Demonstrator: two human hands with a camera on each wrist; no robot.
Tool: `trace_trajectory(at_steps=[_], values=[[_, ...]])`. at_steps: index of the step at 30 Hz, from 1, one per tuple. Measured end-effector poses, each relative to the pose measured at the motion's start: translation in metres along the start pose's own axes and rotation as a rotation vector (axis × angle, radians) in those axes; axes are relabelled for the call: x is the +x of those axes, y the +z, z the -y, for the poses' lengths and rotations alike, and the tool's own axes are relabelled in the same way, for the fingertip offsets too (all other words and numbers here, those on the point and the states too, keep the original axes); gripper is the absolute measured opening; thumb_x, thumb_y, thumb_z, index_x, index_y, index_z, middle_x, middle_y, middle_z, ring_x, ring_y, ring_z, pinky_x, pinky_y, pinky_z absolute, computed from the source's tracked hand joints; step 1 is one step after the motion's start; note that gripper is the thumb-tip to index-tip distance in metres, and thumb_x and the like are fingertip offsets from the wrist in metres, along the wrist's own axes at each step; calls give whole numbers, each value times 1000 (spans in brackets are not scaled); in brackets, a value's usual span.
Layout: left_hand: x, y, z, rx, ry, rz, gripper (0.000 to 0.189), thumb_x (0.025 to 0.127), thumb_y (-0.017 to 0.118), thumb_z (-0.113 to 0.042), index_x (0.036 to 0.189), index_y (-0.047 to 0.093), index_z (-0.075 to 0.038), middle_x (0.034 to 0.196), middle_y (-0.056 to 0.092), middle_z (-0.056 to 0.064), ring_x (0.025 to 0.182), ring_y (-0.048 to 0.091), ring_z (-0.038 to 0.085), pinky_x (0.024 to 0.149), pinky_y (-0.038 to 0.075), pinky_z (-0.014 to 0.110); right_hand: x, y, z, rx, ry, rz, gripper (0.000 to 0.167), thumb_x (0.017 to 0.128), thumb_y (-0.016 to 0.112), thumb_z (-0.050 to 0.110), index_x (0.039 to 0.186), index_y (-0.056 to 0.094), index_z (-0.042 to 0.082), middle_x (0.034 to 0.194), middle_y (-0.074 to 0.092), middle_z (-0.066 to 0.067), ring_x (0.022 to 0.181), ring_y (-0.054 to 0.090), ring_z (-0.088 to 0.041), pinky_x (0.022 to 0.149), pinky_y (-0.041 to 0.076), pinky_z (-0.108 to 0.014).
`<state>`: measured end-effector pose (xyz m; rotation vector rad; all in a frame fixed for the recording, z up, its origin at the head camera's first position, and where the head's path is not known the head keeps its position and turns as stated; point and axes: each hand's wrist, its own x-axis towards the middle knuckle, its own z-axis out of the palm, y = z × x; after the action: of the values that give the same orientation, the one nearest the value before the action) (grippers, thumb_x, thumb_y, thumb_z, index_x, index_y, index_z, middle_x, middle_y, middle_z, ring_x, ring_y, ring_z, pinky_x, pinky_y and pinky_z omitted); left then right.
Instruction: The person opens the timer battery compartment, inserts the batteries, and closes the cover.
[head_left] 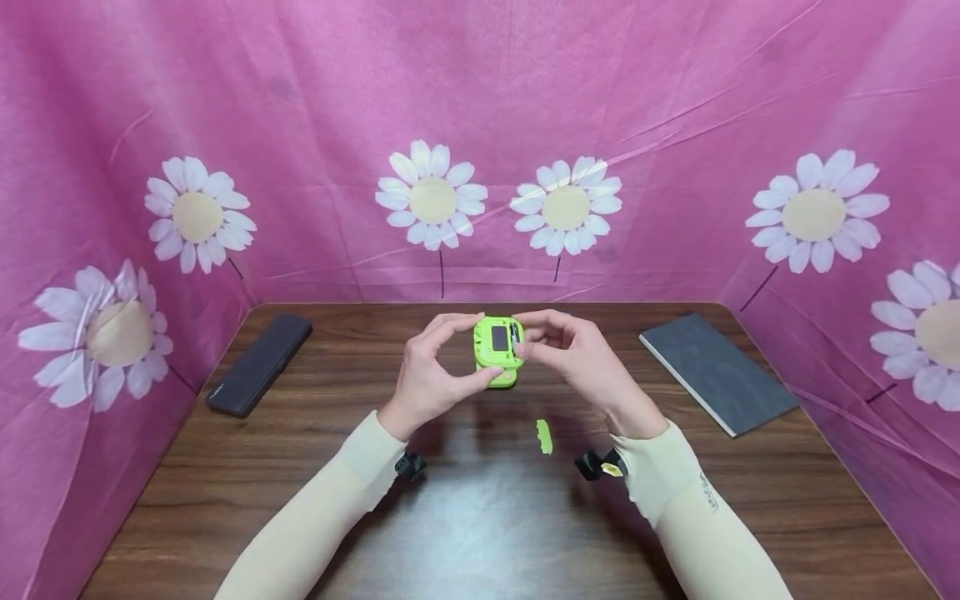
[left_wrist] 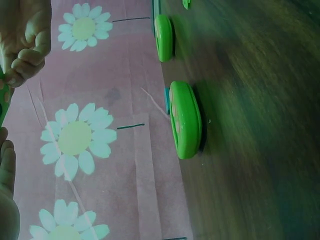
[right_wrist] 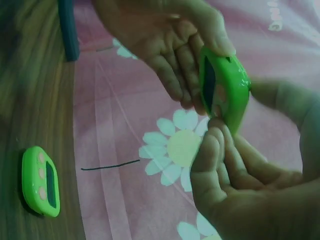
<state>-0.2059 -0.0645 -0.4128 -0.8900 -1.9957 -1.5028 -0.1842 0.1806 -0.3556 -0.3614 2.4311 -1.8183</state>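
My left hand grips a lime-green handheld device by its top and bottom edges, thumb below. Its back faces the head view, showing a dark label and an uncovered slot with a battery-like cylinder. At that slot, the right hand pinches the device's right side, thumb on the back and curled fingers on the front. In the right wrist view the front's dark screen shows edge-on. A slim green cover piece lies on the table nearer the body.
Behind the held device lies a similar green one; the left wrist view shows a further green device on the wooden table. A long black case is at the left, a dark notebook at the right. Pink flowered cloth surrounds the table.
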Motion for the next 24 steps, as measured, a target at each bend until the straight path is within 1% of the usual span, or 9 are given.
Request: trace_trajectory(at_steps=[4,7,9,12,15,16,18,21,24], values=[[-1,-1,-1,19,-5,2,71,74,104,-14,140,77,-8,132,81,10,127,75,24,115,57,31,1,3,1,9,26,-24,42,101,82,19,141,74,10,105,78,4,91,71,-12,85,60,-25],[0,-1,0,10,-9,-5,72,75,104,-14,141,76,-8,133,81,9,127,75,24,116,57,32,-2,2,3,-30,5,-35,40,104,80,24,143,74,14,106,77,1,92,70,-13,85,60,-26],[1,-1,1,-6,-11,-10,71,76,103,-13,142,76,-8,134,81,9,128,74,24,116,56,32,-5,-1,3,-84,-19,-46,39,107,78,28,144,74,16,107,75,-2,92,68,-15,81,58,-26],[2,-2,1,-34,-26,-18,71,77,102,-11,143,76,-9,136,81,9,129,73,22,116,55,30,-11,-6,-5,-210,-54,-46,40,108,77,30,144,74,15,111,75,-6,96,68,-16,83,58,-28],[2,-3,0,-58,-44,-24,70,77,102,-10,142,76,-10,137,81,9,130,72,20,116,55,31,-16,-11,-23,-342,-68,-1,42,102,84,28,141,75,12,117,77,-6,103,69,-19,90,60,-33],[2,-3,0,-64,-49,-24,70,78,102,-10,142,76,-10,137,80,8,130,72,20,116,55,31,-18,-12,-30,-369,-64,22,43,100,87,25,139,75,11,118,78,-8,106,70,-21,93,61,-35],[3,-4,-1,-70,-56,-23,69,78,102,-11,142,76,-8,137,80,9,130,72,20,117,54,31,-23,-13,-46,-404,-53,70,46,95,91,21,136,76,7,120,78,-11,109,70,-25,95,61,-36],[3,-4,-2,-72,-65,-21,69,78,101,-11,142,75,-4,139,80,9,130,72,22,116,54,31,-30,-13,-68,-436,-9,135,49,89,95,15,133,76,3,118,78,-13,106,70,-25,92,59,-30],[3,-4,-2,-69,-83,-20,70,78,101,-11,143,75,-4,139,80,7,131,72,22,116,53,29,-36,-10,-85,-494,28,185,52,83,99,14,128,77,3,112,77,-9,101,68,-19,89,57,-26]])
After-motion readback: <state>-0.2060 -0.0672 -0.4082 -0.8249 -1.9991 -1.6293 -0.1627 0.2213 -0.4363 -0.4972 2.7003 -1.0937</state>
